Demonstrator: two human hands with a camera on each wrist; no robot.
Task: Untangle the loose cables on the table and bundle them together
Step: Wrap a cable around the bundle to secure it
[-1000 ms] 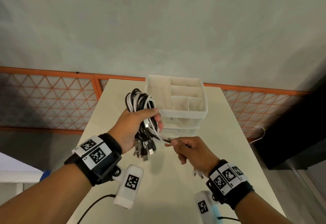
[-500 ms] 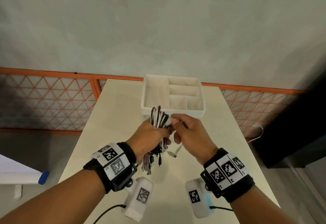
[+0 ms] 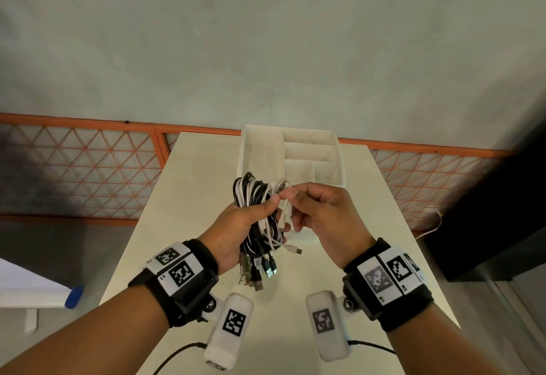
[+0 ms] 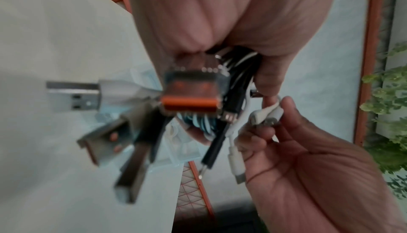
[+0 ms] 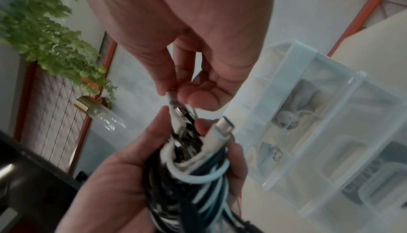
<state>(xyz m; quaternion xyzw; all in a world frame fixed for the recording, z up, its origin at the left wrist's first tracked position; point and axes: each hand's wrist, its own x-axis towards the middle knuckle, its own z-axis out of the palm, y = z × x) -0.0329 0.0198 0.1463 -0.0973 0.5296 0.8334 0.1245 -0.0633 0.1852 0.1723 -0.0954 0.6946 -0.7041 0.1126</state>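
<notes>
A bundle of black and white cables (image 3: 254, 197) is held upright above the table, and my left hand (image 3: 236, 227) grips it around the middle. Its USB plugs (image 3: 257, 271) hang below my fist; in the left wrist view the plugs (image 4: 189, 95) fill the centre, blurred. My right hand (image 3: 313, 209) sits just right of the bundle and pinches a white cable end (image 3: 285, 190) near its top. From the right wrist view, thumb and forefinger pinch that white cable end (image 5: 174, 102) above the bundle (image 5: 193, 172), and a white USB-C plug (image 5: 222, 127) sticks up beside it.
A white divided organiser box (image 3: 291, 156) stands on the cream table (image 3: 183, 197) just beyond my hands; seen from the right wrist it is a clear box (image 5: 319, 132) with small items inside. An orange lattice railing (image 3: 74, 167) runs behind the table. Greenery (image 5: 44, 31) hangs off to the side.
My right hand rose from below the bundle to its top right, where it now pinches the white cable end. The left hand lowered the bundle, then tipped it upright with its loops showing again.
</notes>
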